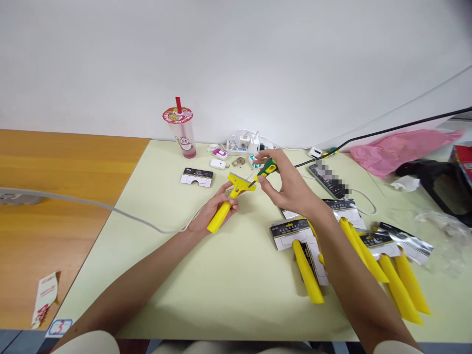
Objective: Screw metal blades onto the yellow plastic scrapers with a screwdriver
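Observation:
A yellow scraper point(221, 216) with a wide head lies in my left hand point(212, 209), whose fingers are wrapped round its handle. My right hand point(285, 182) grips a green and yellow screwdriver point(271, 166) from above. The screwdriver's tip meets the right part of the scraper head; whether it sits in a screw is too small to tell. Behind the scraper, a black and white card point(196, 177) with a notched lower edge lies flat on the table. Under and beside my right forearm are several more yellow scrapers point(309, 273) in carded packaging.
A lidded drink cup point(183, 132) with a red straw stands near the wall. A power strip point(243, 143) with plugs sits at the back. A phone point(330, 179), a pink plastic bag point(398, 152) and a dark visor-like object point(442, 187) lie right. A grey cable point(136, 221) crosses from the left.

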A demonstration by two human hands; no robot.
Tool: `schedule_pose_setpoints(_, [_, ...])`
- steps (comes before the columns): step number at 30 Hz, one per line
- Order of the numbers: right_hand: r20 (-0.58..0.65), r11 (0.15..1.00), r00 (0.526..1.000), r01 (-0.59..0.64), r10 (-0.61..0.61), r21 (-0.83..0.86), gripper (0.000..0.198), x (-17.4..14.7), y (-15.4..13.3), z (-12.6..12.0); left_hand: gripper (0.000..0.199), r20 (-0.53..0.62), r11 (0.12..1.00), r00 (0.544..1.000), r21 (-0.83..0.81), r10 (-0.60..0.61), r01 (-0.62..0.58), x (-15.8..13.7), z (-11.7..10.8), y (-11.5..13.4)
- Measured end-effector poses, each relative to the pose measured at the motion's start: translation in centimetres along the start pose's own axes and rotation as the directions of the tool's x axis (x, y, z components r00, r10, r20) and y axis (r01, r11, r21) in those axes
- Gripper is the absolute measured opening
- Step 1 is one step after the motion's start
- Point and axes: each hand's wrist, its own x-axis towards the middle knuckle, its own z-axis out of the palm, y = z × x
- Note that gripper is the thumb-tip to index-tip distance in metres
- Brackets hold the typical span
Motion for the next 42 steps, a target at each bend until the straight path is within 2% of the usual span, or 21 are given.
schedule_pose_setpoints(3, [-0.009,0.999,1.0,-0.013,0.014,0.05,0.037,0.0,0.04,0.08,0.06,0.016,1.0,1.0,0.009,0.003,-0.003,0.11,-0.27,-0.05])
schedule_pose_setpoints(7, [-0.089,0.995,0.992,0.089,-0.092,-0.035,0.028,-0.12,0.72,0.53,0.061,0.01,1.0,1.0,0.002,-0.002,0.002,0.11,-0.25,-0.15])
schedule_pose_setpoints(9, [-0.061,0.996,0.994,0.091,-0.092,-0.022,0.033,-0.16,0.8,0.59,0.059,-0.005,1.0,1.0,0.0,0.0,0.0,0.12,-0.21,-0.18])
schedule_pose_setpoints(12, [0.033,0.996,0.999,0.029,-0.031,0.08,0.045,-0.15,0.51,0.44,0.059,-0.016,1.0,1.0,-0.004,0.008,-0.008,0.18,-0.31,-0.17])
schedule_pose_setpoints(14, [0.053,0.993,0.998,0.01,-0.016,0.114,0.047,-0.11,0.36,0.37,0.061,-0.016,1.0,1.0,-0.018,0.016,-0.016,0.23,-0.39,-0.15])
schedule_pose_setpoints(20, [-0.088,0.994,0.992,0.088,-0.093,-0.067,0.027,-0.01,0.58,0.44,0.064,-0.004,1.0,1.0,-0.018,-0.01,0.009,0.18,-0.23,-0.15])
schedule_pose_setpoints(22, [-0.063,0.996,0.995,0.074,-0.077,-0.048,0.03,-0.03,0.47,0.33,0.063,0.002,1.0,1.0,-0.013,-0.005,0.005,0.17,-0.21,-0.16])
schedule_pose_setpoints(26, [0.028,0.996,0.999,0.02,-0.023,0.092,0.042,-0.07,0.2,0.15,0.06,-0.002,1.0,1.0,-0.007,0.021,-0.021,0.21,-0.33,-0.18])
schedule_pose_setpoints(31, [-0.069,0.998,0.996,0.06,-0.062,-0.024,0.028,-0.06,0.52,0.31,0.06,-0.016,0.998,0.999,0.046,0.034,-0.034,0.19,-0.31,-0.27])
schedule_pose_setpoints(37, [0.043,0.998,0.999,0.0,-0.003,0.07,0.044,-0.11,0.35,-0.04,0.066,-0.04,0.997,0.997,0.047,0.065,-0.064,0.43,-0.61,-0.19])
schedule_pose_setpoints(39, [0.009,0.999,0.999,0.03,-0.03,0.025,0.037,-0.09,0.46,0.0,0.067,-0.038,0.996,0.997,0.057,0.067,-0.065,0.52,-0.72,-0.18])
schedule_pose_setpoints(42, [-0.065,0.989,0.996,0.06,-0.069,-0.136,0.026,-0.08,0.87,0.18,0.068,-0.039,0.996,0.997,0.065,0.069,-0.067,0.56,-0.72,-0.22])
